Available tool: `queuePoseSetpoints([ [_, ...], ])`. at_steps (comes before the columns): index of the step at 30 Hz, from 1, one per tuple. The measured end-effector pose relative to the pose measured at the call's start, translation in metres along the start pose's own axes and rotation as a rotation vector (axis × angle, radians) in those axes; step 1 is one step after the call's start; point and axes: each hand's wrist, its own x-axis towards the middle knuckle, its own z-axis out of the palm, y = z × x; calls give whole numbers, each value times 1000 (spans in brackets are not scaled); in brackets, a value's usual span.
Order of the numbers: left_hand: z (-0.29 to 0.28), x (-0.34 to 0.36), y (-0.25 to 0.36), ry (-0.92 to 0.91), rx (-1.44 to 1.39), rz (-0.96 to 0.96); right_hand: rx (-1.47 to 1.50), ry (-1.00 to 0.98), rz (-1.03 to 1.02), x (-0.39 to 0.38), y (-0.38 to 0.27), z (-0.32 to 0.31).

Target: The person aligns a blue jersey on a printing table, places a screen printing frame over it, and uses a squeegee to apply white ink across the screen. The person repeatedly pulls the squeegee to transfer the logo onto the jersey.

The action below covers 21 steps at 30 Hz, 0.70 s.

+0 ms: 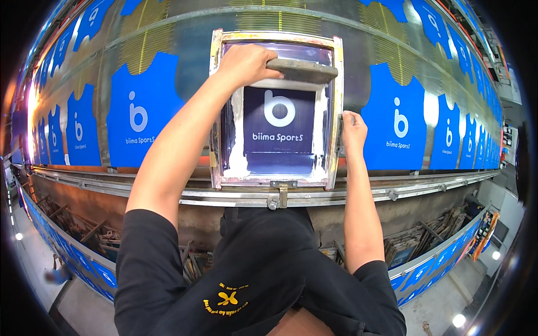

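My left hand (250,64) grips a dark squeegee (308,71) lying crosswise near the top of a printing screen, with my left forearm over the screen's upper-left corner. The rectangular screen frame (215,162) bears a dark purple stencil (280,143) with a pale logo and lettering, edged by smeared white ink (237,159). My right hand (353,129) is closed at the frame's right edge, fingers curled on a small dark part I cannot make out clearly. A metal clamp (283,191) sits at the middle of the frame's near edge, on the rail.
Blue cut fabric pieces (395,101) with white printed logos line the long table to both sides and behind. A metal rail (370,195) runs along the near edge. Below are stored wooden-looking frames (443,229); lower rows of blue pieces (89,263) flank me on both sides.
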Motion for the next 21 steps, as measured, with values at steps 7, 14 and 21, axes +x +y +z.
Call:
queuePoseSetpoints([
  [7, -2, 8, -2, -28, -27, -26, 49, 58, -69, -9, -8, -6],
  [14, 27, -95, 58, 58, -121, -110, 99, 22, -120, -16, -21, -12],
  [21, 100, -256, 160, 177, -27, -36, 116, -9, -134, -15, -22, -13],
])
